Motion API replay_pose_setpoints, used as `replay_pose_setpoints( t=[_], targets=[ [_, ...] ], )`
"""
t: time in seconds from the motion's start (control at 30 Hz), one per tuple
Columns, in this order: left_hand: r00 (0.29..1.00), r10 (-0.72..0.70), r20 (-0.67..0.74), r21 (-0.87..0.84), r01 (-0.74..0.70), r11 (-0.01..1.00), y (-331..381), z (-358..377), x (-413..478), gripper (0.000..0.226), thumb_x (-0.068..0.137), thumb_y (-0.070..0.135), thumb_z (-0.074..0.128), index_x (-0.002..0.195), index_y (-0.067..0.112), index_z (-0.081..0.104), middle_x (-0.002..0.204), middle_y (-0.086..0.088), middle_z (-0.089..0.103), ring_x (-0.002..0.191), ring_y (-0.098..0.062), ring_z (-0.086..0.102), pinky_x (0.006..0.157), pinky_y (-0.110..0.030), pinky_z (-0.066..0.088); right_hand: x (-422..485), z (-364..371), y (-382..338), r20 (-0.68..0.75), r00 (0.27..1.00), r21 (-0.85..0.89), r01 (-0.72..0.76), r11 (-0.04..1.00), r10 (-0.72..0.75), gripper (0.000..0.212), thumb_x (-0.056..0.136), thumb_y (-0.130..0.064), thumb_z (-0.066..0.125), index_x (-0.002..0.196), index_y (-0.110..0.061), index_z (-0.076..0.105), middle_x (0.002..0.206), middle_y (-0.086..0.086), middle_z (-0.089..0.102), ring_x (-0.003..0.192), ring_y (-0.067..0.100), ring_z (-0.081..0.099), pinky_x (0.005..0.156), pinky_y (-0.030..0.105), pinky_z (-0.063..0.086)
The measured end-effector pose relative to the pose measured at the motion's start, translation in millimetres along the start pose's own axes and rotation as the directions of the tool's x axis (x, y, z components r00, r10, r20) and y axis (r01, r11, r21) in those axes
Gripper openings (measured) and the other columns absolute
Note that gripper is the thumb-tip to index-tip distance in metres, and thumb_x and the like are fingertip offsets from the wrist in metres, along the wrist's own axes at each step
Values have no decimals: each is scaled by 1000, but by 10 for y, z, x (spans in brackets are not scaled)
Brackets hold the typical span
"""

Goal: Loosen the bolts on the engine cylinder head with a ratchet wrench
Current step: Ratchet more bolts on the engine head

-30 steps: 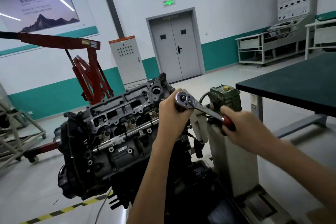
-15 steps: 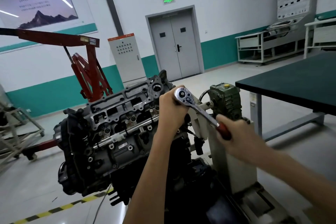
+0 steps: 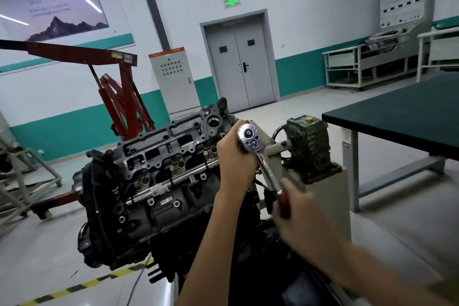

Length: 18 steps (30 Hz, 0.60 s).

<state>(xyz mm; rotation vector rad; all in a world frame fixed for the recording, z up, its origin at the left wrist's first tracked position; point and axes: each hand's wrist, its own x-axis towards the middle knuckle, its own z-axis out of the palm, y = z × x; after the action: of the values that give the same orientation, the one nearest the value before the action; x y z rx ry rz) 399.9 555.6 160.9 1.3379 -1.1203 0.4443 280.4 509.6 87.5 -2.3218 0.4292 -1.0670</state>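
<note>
The engine cylinder head [image 3: 159, 154] sits tilted on a stand, its grey top face with several bolt holes turned toward me. A chrome ratchet wrench [image 3: 260, 156] with a red grip stands at the head's right end, its round head uppermost. My left hand [image 3: 236, 154] wraps around the wrench just below its head; whatever the wrench sits on is hidden behind this hand. My right hand [image 3: 305, 216], blurred, grips the red handle low and to the right.
A green gearbox [image 3: 308, 149] on the stand's grey pedestal is right behind the wrench. A dark green workbench [image 3: 397, 117] stands at right, a red engine hoist [image 3: 119, 97] at back left. Yellow-black tape [image 3: 82, 285] marks the floor.
My right hand has swung the handle downward and toward me, so the wrench has turned from nearly level to steeply sloping. My left hand stays at the wrench head.
</note>
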Motion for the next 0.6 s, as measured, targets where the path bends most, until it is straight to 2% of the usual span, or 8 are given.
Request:
replay_pose_setpoints(
  t=[0.03,0.1,0.2,0.3,0.37,0.43,0.47,0.6],
  targets=[
    [1000,-7,4,-6,7,1000,-3,-7,2,33,72,-3,63,65,23,43,56,6,43,54,-5,36,50,-27,33,-91,163,-113,-14,999,106,-38,994,40,25,80,-15,60,105,-15,53,61,-11,46,50,3,47,50,4,39],
    [999,4,40,5,-4,1000,-13,-55,31,39,78,-2,62,63,26,39,56,10,38,54,-2,30,50,-22,29,-176,385,-305,-20,996,259,-79,963,87,18,80,-14,58,94,-21,50,60,-11,49,52,5,52,49,6,38],
    [995,-35,90,34,32,999,-2,-102,86,47,78,-11,60,59,26,37,55,13,36,53,-2,30,51,-22,29,-139,352,-288,-32,998,297,-43,954,55,24,78,-10,59,86,-27,45,53,-11,45,47,3,50,45,5,32],
    [989,-107,105,59,101,993,7,-94,107,48,74,-16,57,54,23,40,50,12,40,50,-2,34,50,-19,32,1,-1,32,44,997,79,64,995,-67,18,78,-10,61,91,-18,51,54,-6,50,45,10,51,46,23,42],
    [988,-106,112,79,97,992,25,-90,111,45,71,-19,55,53,21,43,51,10,43,50,-3,36,49,-15,31,216,-321,264,152,979,-103,151,983,-135,18,81,-13,61,95,-16,50,59,-6,53,48,12,54,46,25,44],
    [990,-90,111,83,81,993,41,-89,122,47,71,-19,55,53,23,44,50,11,45,50,-3,37,48,-13,30,512,-618,395,198,956,-275,266,924,-216,19,80,-12,63,97,-14,53,61,-9,51,48,5,50,47,14,37],
    [991,-79,109,81,71,994,47,-86,124,49,73,-17,57,53,27,46,48,12,47,49,-2,39,49,-11,30,666,-741,406,187,947,-360,313,879,-261,22,78,-11,65,97,-12,55,61,-5,53,48,8,49,49,14,35],
    [993,-52,104,67,45,997,47,-99,102,45,78,-9,66,60,31,54,52,17,53,52,2,46,53,-8,35,1021,-919,328,144,923,-506,379,775,-357,26,73,-10,68,94,-7,55,70,9,61,58,29,56,55,32,45]
  ],
)
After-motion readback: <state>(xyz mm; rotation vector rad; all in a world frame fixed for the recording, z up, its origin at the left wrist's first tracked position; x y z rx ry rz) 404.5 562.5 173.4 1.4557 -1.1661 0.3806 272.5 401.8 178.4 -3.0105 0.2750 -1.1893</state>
